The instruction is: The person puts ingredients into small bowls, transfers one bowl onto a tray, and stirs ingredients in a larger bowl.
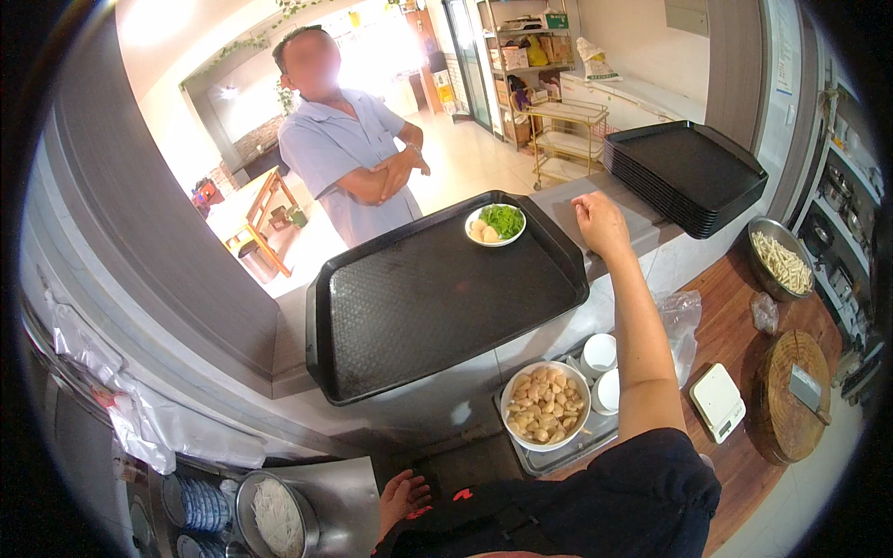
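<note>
My right hand (601, 222) rests on or just above the grey ledge, between a large black tray and a stack of black trays (687, 167); its fingers are curled, and whether they hold anything is not visible. On the large black tray (446, 300), near its far right corner, sits a small white dish (494, 241) with green leaves (504, 220) and several peeled garlic cloves (483, 231). Low in the picture, close to my body, my left hand (403, 496) hangs with fingers apart and nothing in it. A white bowl of garlic cloves (546, 404) stands below the ledge, left of my right forearm.
A person (349, 139) with folded arms stands beyond the ledge. On the wooden counter (711, 307) at right are a kitchen scale (718, 402), a round chopping block (785, 418) with a cleaver (806, 388), and a metal bowl (759, 268) of pale strips. Bottom left, a metal bowl (309, 513) holds white shreds.
</note>
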Available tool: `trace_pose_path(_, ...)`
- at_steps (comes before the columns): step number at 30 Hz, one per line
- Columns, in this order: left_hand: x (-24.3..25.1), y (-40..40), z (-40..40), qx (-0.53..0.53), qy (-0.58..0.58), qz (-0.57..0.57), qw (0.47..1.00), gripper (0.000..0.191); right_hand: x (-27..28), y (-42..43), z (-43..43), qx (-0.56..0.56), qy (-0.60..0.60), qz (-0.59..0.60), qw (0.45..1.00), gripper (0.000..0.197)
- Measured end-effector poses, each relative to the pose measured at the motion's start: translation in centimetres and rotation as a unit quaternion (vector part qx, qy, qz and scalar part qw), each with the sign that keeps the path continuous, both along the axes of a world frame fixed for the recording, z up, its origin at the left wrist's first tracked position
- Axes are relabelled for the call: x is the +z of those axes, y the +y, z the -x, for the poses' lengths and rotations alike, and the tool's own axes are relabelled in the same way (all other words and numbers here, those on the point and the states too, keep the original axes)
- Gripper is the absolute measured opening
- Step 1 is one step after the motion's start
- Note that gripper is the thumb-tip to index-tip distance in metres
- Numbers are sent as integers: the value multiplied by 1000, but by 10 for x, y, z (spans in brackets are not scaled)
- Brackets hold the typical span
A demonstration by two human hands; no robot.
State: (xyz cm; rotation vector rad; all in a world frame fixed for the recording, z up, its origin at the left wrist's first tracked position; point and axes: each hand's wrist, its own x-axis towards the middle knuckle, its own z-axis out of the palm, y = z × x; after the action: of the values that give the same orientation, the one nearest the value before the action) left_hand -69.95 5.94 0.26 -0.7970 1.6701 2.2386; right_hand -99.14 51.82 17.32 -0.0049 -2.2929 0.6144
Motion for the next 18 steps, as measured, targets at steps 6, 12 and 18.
trace_pose_path(6, 1, 3, -2, -3, -2, -4, 1000, 32, 1, 0, -1, -3, -8, -2, 1000, 16)
trace_pose_path(12, -2, -1, -2, -11, 9, -8, 1000, 30, 1, 0, 0, -6, -1, 2, 1000, 16)
trace_pose_path(18, -6, -5, -2, -13, 2, 2, 1000, 31, 3, -1, -2, -8, -12, 6, 1000, 15)
